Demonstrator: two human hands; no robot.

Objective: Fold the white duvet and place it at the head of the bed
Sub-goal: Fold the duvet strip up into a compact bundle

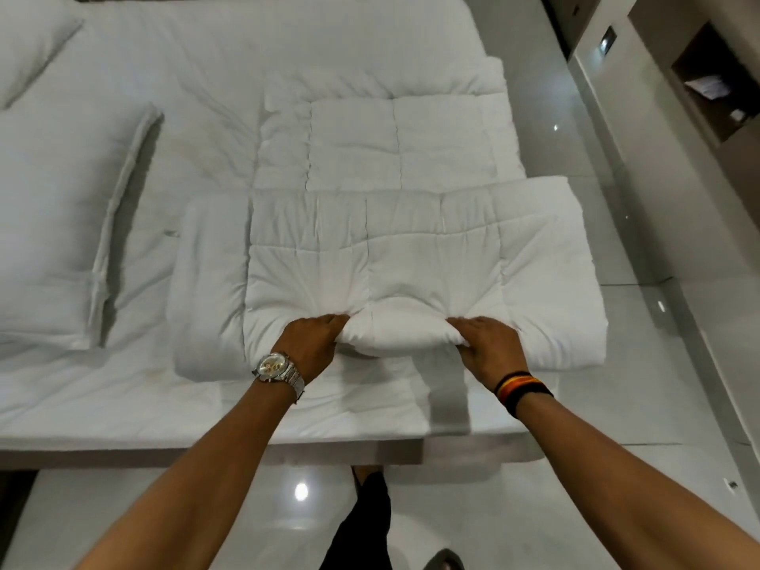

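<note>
Both hands pinching duvet's near edge, fold mostly done.
Left hand (314,343) and right hand (491,347) clamp bunched fabric of the white duvet (390,248); beyond the grip it lies stacked, probably several layers. Pillows (53,224) far left mark the head; carrying it there remains.

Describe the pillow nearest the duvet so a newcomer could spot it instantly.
Start at the white bed. Left of the folded quilted duvet that both hands grip lies a pillow. Unlike the pillow in the top corner, it is longer, with a flat stitched border.
</note>
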